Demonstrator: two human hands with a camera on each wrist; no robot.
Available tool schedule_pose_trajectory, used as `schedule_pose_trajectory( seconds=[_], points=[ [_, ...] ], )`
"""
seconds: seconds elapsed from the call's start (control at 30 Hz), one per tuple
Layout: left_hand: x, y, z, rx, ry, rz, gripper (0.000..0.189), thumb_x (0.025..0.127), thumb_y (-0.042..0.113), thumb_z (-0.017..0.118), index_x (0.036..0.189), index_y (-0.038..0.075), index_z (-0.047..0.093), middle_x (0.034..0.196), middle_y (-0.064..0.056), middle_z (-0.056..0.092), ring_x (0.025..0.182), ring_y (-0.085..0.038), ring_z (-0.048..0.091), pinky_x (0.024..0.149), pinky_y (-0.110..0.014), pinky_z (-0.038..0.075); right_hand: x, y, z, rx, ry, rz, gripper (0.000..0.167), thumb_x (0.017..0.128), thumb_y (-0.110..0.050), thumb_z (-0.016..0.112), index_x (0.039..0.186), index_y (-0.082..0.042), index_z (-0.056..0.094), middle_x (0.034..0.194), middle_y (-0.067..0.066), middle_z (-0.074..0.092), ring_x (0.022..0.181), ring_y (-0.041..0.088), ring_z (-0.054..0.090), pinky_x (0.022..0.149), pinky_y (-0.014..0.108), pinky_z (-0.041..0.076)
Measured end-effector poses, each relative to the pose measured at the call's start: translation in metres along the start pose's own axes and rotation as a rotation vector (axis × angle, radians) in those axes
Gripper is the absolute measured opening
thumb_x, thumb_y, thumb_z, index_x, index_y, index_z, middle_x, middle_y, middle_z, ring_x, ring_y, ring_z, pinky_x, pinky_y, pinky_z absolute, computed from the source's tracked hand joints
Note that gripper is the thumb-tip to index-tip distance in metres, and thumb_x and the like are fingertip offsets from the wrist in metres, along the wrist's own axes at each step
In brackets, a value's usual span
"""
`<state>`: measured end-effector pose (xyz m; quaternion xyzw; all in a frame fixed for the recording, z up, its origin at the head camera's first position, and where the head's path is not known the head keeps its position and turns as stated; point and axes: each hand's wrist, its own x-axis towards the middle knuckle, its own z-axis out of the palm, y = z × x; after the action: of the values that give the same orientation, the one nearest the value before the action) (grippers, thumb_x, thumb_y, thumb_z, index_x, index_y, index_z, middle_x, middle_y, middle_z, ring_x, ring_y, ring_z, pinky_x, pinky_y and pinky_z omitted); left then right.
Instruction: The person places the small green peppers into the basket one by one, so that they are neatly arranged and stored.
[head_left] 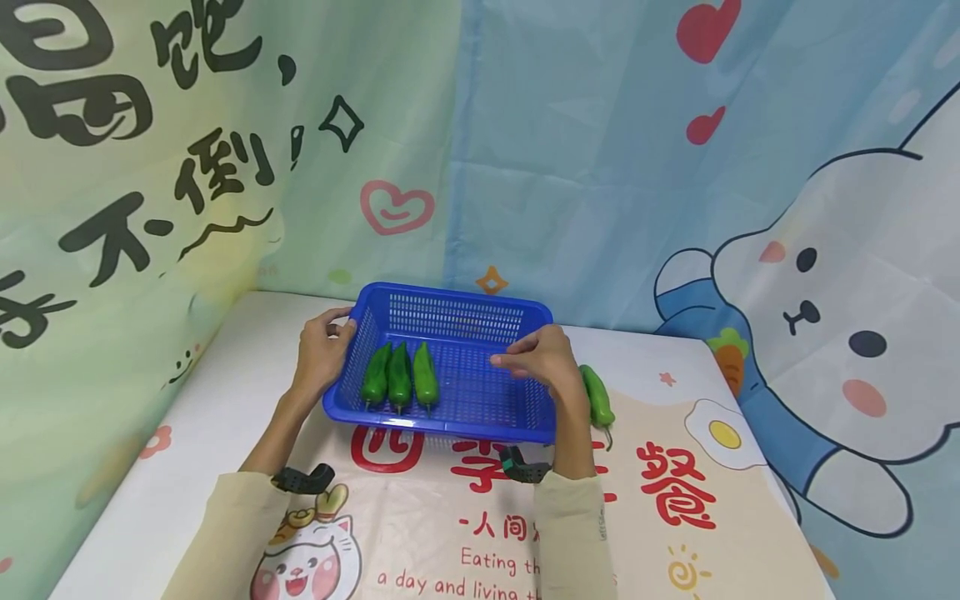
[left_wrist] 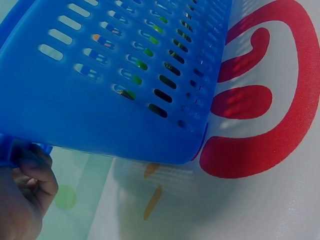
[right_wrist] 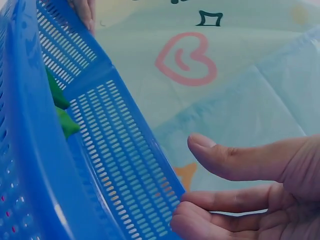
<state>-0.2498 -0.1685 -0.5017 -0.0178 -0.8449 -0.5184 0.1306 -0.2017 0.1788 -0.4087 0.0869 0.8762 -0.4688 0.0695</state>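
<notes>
A blue plastic basket [head_left: 442, 427] with slotted walls stands on the table. Three green peppers [head_left: 400, 379] lie side by side in its left half, stems toward me. My left hand [head_left: 322, 354] grips the basket's left rim, fingers curled under it in the left wrist view, beside the basket wall [left_wrist: 100, 125]. Over the basket's right side hovers my right hand [head_left: 549, 360], with nothing in it; in the right wrist view the thumb [right_wrist: 235, 157] is apart from the fingers [right_wrist: 225, 200]. Another green pepper [head_left: 597, 396] lies on the table, just right of the basket.
A printed cloth with red characters and cartoons covers the table [head_left: 450, 550]. Directly behind the basket hangs a backdrop curtain [head_left: 570, 217] with a rabbit and hearts. Dark wrist straps [head_left: 303, 479] sit at the cuffs of both sleeves.
</notes>
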Motion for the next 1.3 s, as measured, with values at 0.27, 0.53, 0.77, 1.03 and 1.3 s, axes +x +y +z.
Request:
schedule_pose_trajectory(
  seconds=[0.27, 0.53, 0.77, 1.03, 1.3],
  points=[
    [0.0, 0.0, 0.001, -0.001, 0.002, -0.002, 0.038, 0.112, 0.015, 0.059, 0.144, -0.005, 0.066, 0.098, -0.031, 0.076, 0.066, -0.008, 0.066, 0.058, -0.018, 0.049, -0.007, 0.013, -0.014, 0.109, 0.022, 0.006, 0.043, 0.092, -0.019, 0.09, 0.121, 0.009, 0.077, 0.123, 0.029, 0.077, 0.106, 0.039, 0.082, 0.097, 0.048, 0.063],
    [-0.001, -0.001, 0.0, 0.0, 0.001, -0.002, 0.038, 0.112, 0.014, 0.059, 0.144, -0.004, 0.066, 0.096, -0.031, 0.076, 0.065, -0.006, 0.065, 0.057, -0.019, 0.049, -0.019, 0.027, -0.033, 0.188, 0.03, 0.058, 0.05, 0.095, -0.026, 0.087, 0.131, 0.006, 0.072, 0.136, 0.029, 0.073, 0.118, 0.041, 0.078, 0.108, 0.051, 0.058],
    [-0.001, -0.001, 0.0, -0.002, -0.002, -0.006, 0.039, 0.112, 0.015, 0.059, 0.145, -0.004, 0.066, 0.096, -0.03, 0.076, 0.065, -0.007, 0.065, 0.057, -0.019, 0.049, -0.022, 0.046, -0.055, 0.243, 0.047, 0.021, 0.055, 0.098, -0.029, 0.084, 0.136, 0.009, 0.069, 0.137, 0.03, 0.071, 0.111, 0.034, 0.081, 0.098, 0.041, 0.063],
    [0.0, 0.0, 0.0, -0.004, -0.004, -0.012, 0.039, 0.112, 0.015, 0.058, 0.145, -0.004, 0.065, 0.097, -0.03, 0.076, 0.065, -0.007, 0.066, 0.058, -0.019, 0.05, -0.026, 0.072, -0.082, 0.24, 0.099, 0.111, 0.059, 0.099, -0.031, 0.083, 0.141, 0.006, 0.067, 0.136, 0.023, 0.074, 0.101, 0.019, 0.083, 0.121, 0.054, 0.048],
    [0.0, -0.001, 0.0, -0.005, -0.009, -0.008, 0.039, 0.112, 0.015, 0.058, 0.145, -0.004, 0.065, 0.096, -0.03, 0.076, 0.065, -0.007, 0.066, 0.057, -0.019, 0.05, -0.022, 0.101, -0.096, 0.184, 0.133, 0.276, 0.064, 0.098, -0.036, 0.083, 0.145, 0.004, 0.065, 0.149, 0.027, 0.066, 0.122, 0.034, 0.078, 0.127, 0.071, 0.032]
  ],
)
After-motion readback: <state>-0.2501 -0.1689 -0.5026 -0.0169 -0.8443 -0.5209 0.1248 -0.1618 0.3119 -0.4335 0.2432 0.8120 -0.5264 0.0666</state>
